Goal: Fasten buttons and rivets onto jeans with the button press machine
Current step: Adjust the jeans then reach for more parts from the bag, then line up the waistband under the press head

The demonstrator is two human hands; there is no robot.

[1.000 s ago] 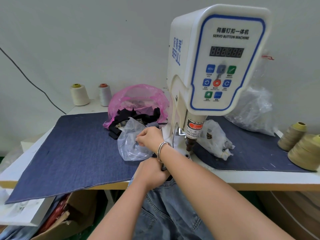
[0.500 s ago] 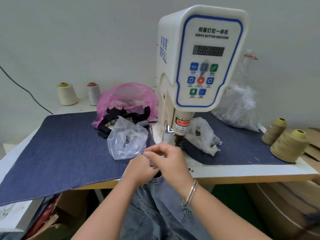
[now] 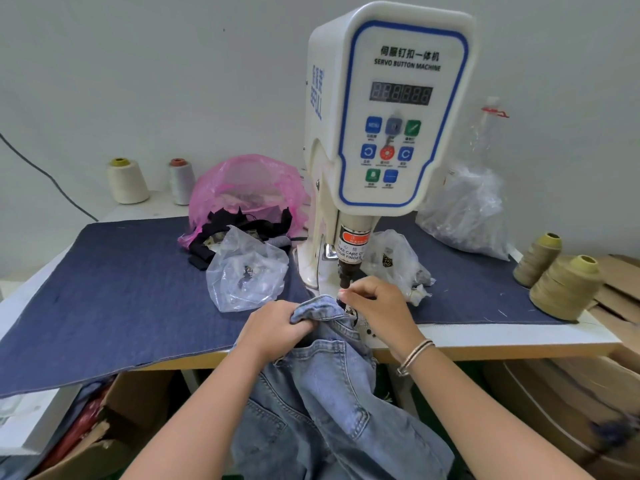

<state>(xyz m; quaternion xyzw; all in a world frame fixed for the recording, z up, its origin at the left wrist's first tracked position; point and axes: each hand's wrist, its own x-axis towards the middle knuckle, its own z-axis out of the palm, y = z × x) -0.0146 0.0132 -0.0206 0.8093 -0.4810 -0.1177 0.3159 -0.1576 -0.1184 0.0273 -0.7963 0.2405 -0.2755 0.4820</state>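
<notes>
Matt denim jeans (image 3: 322,403), seemingly glossy-plastic machine (image 3: 388,109)

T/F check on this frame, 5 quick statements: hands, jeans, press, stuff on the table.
1. The left hand grips a bunched fold of the jeans. True.
2. The right hand rests flat on the table, away from the machine. False: its fingers are curled in a pinch right under the press head.
3. A bracelet sits on the right wrist. True.
4. The pink bag lies right of the button machine. False: it lies to the left, behind a clear bag.
5. The jeans are black. False: light blue denim.
</notes>
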